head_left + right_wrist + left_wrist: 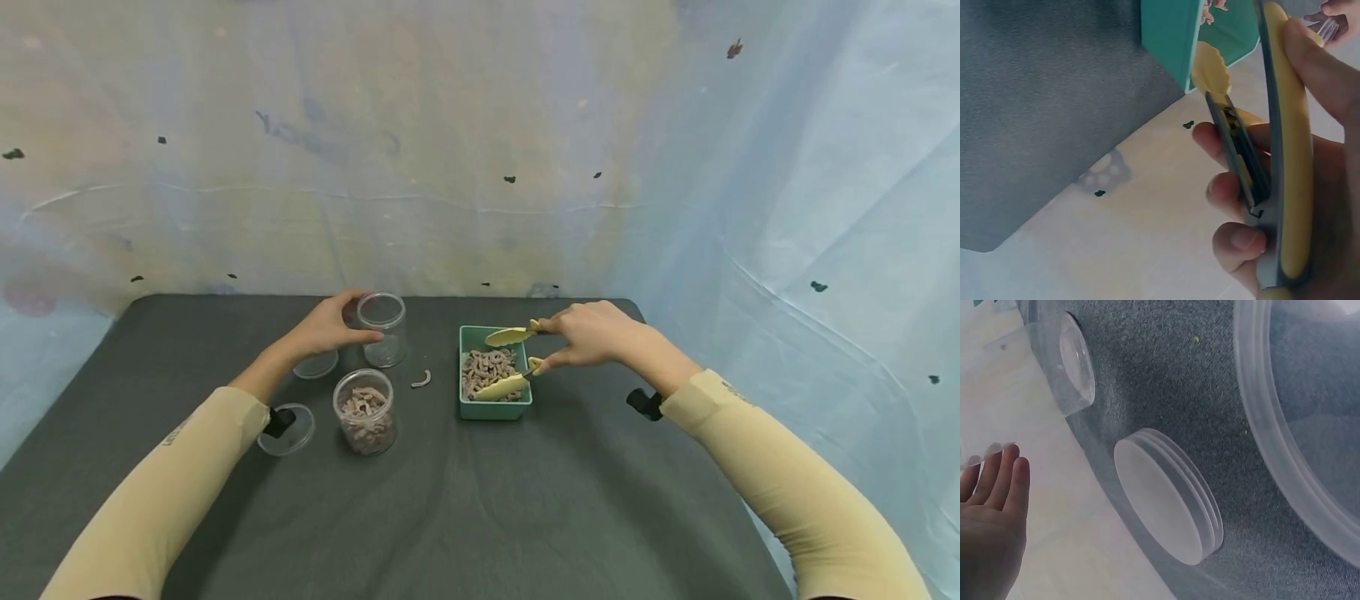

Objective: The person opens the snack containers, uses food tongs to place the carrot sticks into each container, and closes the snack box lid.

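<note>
Head view, from the left edge of the counter [525,508]: a near lid [298,433] and a far lid [317,365] lie beneath and beside the left arm. The full jar [367,425] stands upright left of the counter's middle, its axis vertical; it should be the heavier jar, best held round its body. Beyond it, toward the far edge, the left hand [327,327] grips the empty jar [393,337] between thumb and fingers, mouth up. It looks light, stiff and slick, so a hold below the rim seems best. One stray piece [422,380] lies between jars and bin, curved, one end toward the far edge; likely light and perhaps brittle, suited to a pinch at mid-curve. The bin [495,412] sits nearer the far edge, its long axis seemingly near to far. Over it, the tongs [504,387] point toward the left edge, tips apart; probably springy, best squeezed along the handles, which the right hand [592,333] grips.
</note>
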`<state>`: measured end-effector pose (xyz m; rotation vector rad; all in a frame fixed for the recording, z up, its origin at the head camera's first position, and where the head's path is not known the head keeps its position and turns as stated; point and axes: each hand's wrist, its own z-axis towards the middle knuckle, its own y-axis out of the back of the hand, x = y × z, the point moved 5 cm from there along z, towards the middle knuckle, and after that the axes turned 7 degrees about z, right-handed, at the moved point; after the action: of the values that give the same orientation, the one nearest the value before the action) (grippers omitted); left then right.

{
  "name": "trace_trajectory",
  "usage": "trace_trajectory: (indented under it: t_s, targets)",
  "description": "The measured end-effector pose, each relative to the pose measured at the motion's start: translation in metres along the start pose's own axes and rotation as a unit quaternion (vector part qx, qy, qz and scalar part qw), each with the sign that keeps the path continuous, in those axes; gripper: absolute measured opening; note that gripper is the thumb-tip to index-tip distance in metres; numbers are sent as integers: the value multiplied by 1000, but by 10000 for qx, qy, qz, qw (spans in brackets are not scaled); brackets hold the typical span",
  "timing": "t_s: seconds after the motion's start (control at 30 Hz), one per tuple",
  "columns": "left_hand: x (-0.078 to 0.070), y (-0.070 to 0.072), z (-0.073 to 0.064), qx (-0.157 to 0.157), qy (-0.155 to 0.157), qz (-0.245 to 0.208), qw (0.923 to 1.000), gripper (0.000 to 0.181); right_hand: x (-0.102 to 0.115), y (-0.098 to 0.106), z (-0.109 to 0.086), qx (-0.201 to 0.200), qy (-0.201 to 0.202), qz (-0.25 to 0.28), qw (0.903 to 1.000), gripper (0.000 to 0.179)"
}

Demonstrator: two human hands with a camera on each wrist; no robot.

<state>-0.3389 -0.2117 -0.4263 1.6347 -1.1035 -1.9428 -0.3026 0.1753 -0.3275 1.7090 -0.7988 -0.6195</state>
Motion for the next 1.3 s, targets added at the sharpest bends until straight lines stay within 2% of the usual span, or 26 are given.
trace_trajectory:
  t_s: [0.27, 0.5, 0.63, 0.93, 1.3]
  targets:
    - [0, -7, 1, -23, -204, -142, 9997, 93, 7, -5, 13, 480, -116, -61, 9988, 85]
    - [-3, -6, -2, -8, -85, 246, 9997, 95, 9, -7, 20, 700, -171, -30, 9974, 80]
    - [-6, -7, -4, 35, -5, 428, 9991, 95, 11, -9, 19, 666, -98, -32, 9977, 75]
    - [-6, -13, -2, 54, -74, 482, 9988, 91, 11, -13, 12, 482, 9, 14, 9988, 67]
    - [-4, -7, -5, 13, -35, 463, 9989, 90, 14, -9, 7, 83, 345, -19, 9994, 62]
